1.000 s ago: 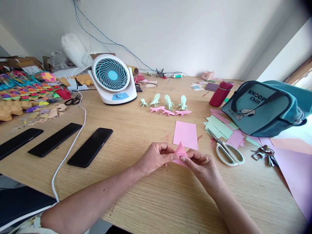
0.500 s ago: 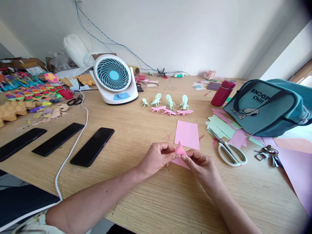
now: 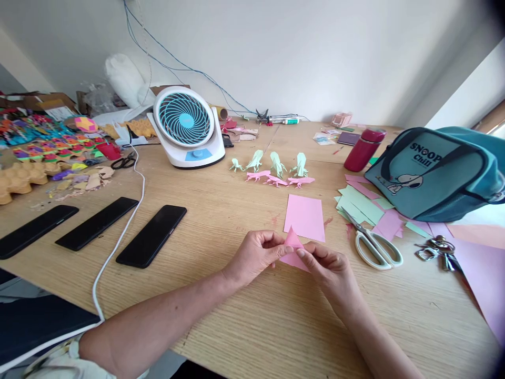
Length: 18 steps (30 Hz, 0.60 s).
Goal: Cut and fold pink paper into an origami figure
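A small piece of pink paper (image 3: 292,238), partly folded to a point at its top, is pinched between both hands above the table's near side. My left hand (image 3: 258,257) grips its left edge with thumb and fingers. On the right edge, my right hand (image 3: 328,268) holds it the same way, the thumbs close together. The paper's lower part shows below the thumbs; the fingers hide some of its folds. Just beyond lies a flat pink sheet (image 3: 303,217). Farther back stand several folded green paper figures (image 3: 278,165), with pink paper figures (image 3: 276,180) in front of them.
White-handled scissors (image 3: 379,249) and keys (image 3: 436,251) lie to the right, near paper scraps (image 3: 361,204), a red bottle (image 3: 363,150) and a teal bag (image 3: 430,176). Leftward are a fan (image 3: 188,126), several black phones (image 3: 152,237) and a white cable (image 3: 114,247).
The view has shifted slightly, so everything sits a little farther right. Both hands keep their pinch on the pink paper, with hardly any visible movement.
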Available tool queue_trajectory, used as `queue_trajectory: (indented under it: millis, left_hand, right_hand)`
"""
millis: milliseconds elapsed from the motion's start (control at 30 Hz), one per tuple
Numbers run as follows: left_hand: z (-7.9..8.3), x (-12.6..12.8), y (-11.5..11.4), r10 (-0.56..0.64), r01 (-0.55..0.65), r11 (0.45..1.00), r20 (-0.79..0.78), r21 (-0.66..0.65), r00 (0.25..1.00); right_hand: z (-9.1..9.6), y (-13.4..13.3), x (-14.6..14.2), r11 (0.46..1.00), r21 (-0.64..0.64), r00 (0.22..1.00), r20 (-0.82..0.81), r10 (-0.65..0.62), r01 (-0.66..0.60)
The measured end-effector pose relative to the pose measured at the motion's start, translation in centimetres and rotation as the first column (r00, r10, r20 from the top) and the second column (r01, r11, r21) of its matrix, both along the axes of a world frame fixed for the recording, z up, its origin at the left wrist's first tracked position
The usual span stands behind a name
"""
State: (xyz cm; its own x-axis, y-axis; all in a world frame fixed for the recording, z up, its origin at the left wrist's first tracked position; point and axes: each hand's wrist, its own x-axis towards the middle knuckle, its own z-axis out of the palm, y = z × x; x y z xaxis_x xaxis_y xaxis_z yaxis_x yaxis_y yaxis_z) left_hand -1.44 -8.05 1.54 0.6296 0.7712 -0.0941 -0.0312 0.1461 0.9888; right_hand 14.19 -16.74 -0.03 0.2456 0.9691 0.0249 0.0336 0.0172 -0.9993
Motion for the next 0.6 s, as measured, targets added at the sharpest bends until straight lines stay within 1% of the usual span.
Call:
queue_trajectory:
  millis: [67, 133, 167, 233, 367, 500, 600]
  left_hand:
    - [0.1, 0.1, 0.3, 0.053, -0.049, 0.994, 0.041, -0.094, 0.998]
    - [0.1, 0.1, 0.7, 0.108, -0.092, 0.976, 0.071, -0.199, 0.992]
    - [0.1, 0.1, 0.9, 0.132, -0.109, 0.964, 0.08, -0.243, 0.988]
    - [0.0, 0.0, 1.1, 0.158, -0.124, 0.947, 0.097, -0.296, 0.983]
    - [-0.4, 0.0, 1.0, 0.138, -0.093, 0.948, 0.132, -0.303, 0.982]
    - [-0.5, 0.1, 0.6, 0.122, -0.077, 0.956, 0.144, -0.282, 0.982]
    - [-0.5, 0.2, 0.5, 0.123, -0.082, 0.964, 0.155, -0.252, 0.98]
  right_hand:
    - [0.1, -0.2, 0.2, 1.0, -0.015, 0.997, -0.081, -0.003, 0.002]
    - [0.1, -0.3, 0.4, 1.0, -0.01, 0.986, -0.165, -0.02, 0.019]
    - [0.1, -0.3, 0.4, 1.0, -0.007, 0.983, -0.184, -0.032, 0.031]
    - [0.2, -0.2, 0.2, 0.999, -0.01, 0.985, -0.166, -0.037, 0.036]
    - [0.0, 0.2, -0.5, 0.999, 0.009, 0.995, -0.088, -0.044, 0.045]
    - [-0.5, 0.2, -0.7, 0.995, 0.012, 0.992, -0.079, -0.098, 0.099]
    - [-0.7, 0.2, -0.6, 0.994, -0.008, 0.99, -0.088, -0.111, 0.111]
